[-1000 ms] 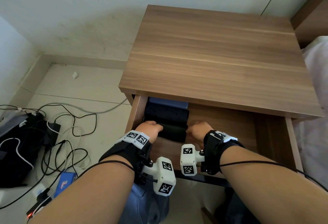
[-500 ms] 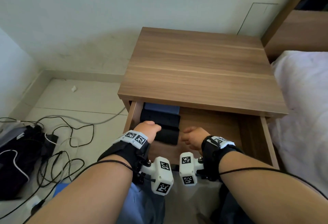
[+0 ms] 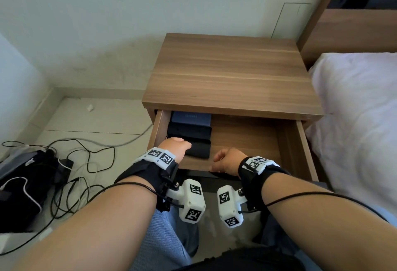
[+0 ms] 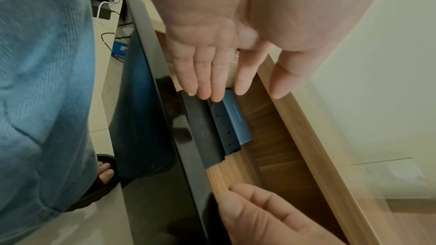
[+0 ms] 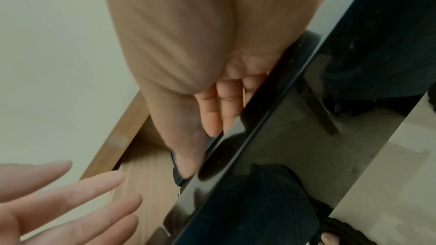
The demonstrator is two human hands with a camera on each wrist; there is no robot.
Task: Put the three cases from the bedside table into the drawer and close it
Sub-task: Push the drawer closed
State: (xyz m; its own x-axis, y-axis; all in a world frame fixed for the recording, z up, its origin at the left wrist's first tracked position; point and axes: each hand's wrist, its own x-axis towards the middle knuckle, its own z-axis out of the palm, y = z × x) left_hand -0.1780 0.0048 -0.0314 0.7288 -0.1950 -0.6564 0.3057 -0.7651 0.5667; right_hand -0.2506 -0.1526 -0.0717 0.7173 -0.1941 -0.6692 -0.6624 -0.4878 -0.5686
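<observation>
The drawer (image 3: 300, 148) of the bedside table (image 3: 232, 77) stands pulled out, and three cases lie in a row at its left end. The blue case (image 3: 191, 118) (image 4: 235, 118) is at the back. A black patterned case (image 3: 189, 131) (image 4: 224, 129) lies in the middle. A plain black case (image 3: 199, 149) (image 4: 202, 131) is nearest the front. My left hand (image 3: 176, 146) (image 4: 235, 88) hovers over the cases' left ends with straight fingers, holding nothing. My right hand (image 3: 225, 161) (image 5: 207, 118) lies flat at the top edge of the glossy black drawer front (image 5: 283, 137).
Nothing lies on the table's top. A bed with a white sheet (image 3: 354, 120) borders the drawer on the right. Tangled cables (image 3: 71, 163) and a black bag (image 3: 19, 185) lie on the floor to the left. My knees (image 3: 167, 238) are close below the drawer front.
My right hand has drawn back from beside the front case to the drawer's front edge. The left hand stays over the cases. My head has pulled back, so the table looks smaller.
</observation>
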